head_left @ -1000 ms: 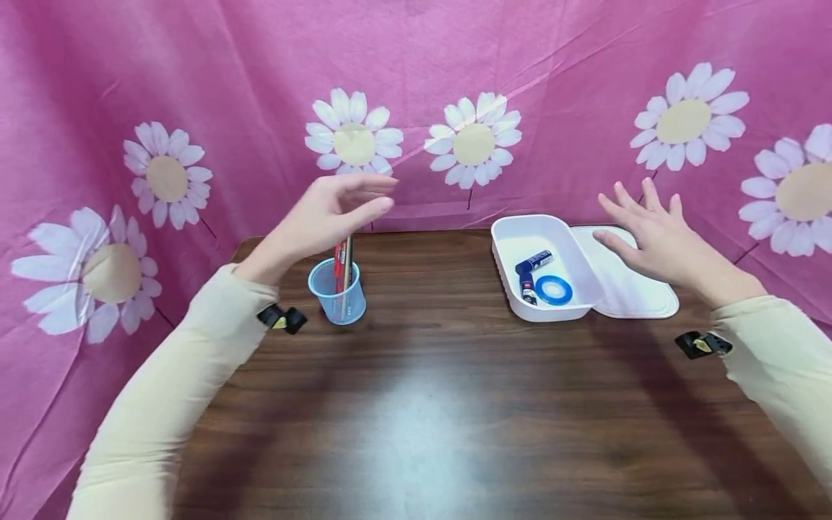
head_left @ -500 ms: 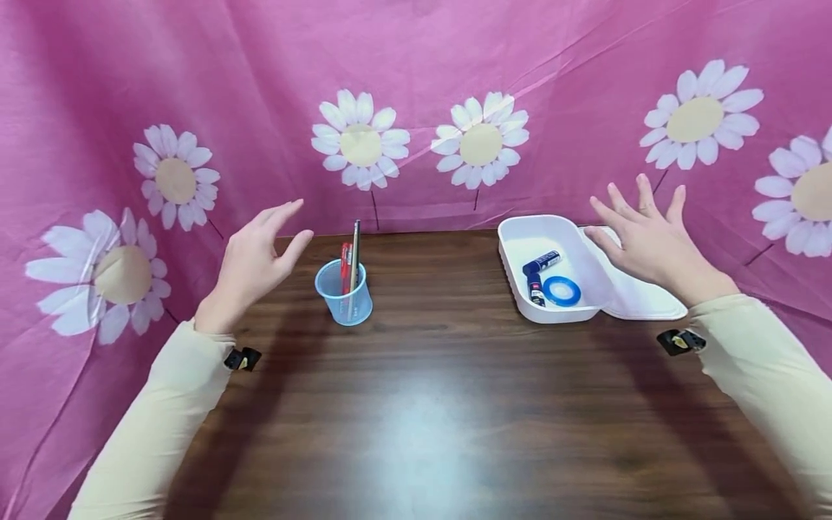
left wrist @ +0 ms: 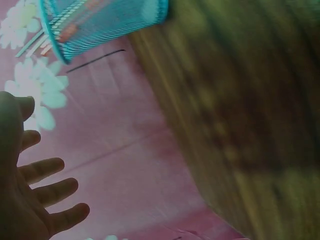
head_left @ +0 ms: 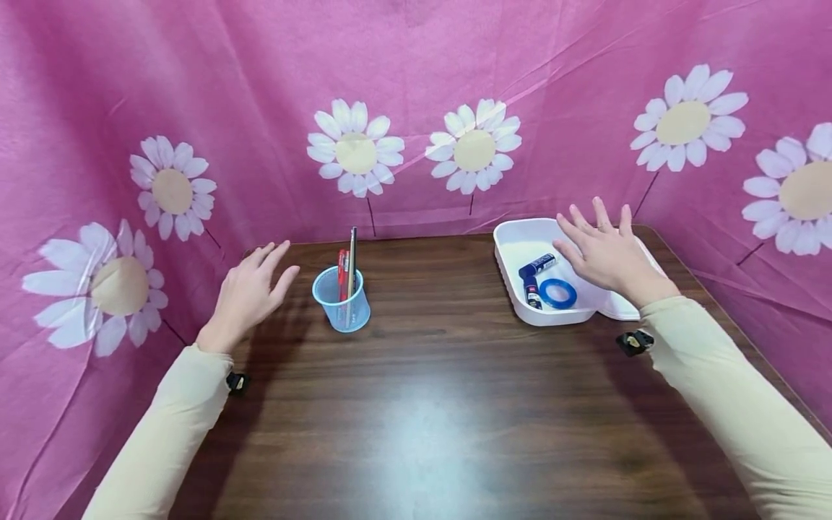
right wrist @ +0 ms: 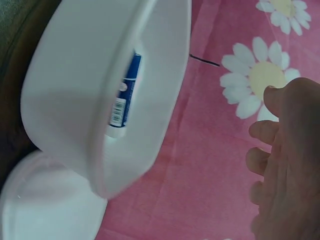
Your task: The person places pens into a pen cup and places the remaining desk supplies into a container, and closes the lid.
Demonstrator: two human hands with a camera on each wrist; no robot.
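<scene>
My left hand [head_left: 250, 297] hovers left of a light blue mesh pen cup [head_left: 341, 307], its fingers extended and holding nothing. Red and dark pencils or pens [head_left: 344, 274] stand in the cup. Over the right side of a white plastic box [head_left: 510, 278] floats my right hand [head_left: 607, 256], fingers spread, also holding nothing. Inside the box lie a blue glue stick [right wrist: 125, 92], a small dark blue bottle or tube [head_left: 531, 292] and a blue tape roll [head_left: 558, 294]. The white lid [right wrist: 50, 200] rests beside the box, partly hidden in the head view by the right hand.
A brown wooden table [head_left: 416, 390] carries everything. Along its back and sides hangs a pink cloth [head_left: 416, 58] printed with large white daisies. The cup stands at the back left, the box at the back right near the cloth.
My left hand has drawn back left from above the pen cup and lowered. The right hand has shifted left, from over the lid to over the box's right side.
</scene>
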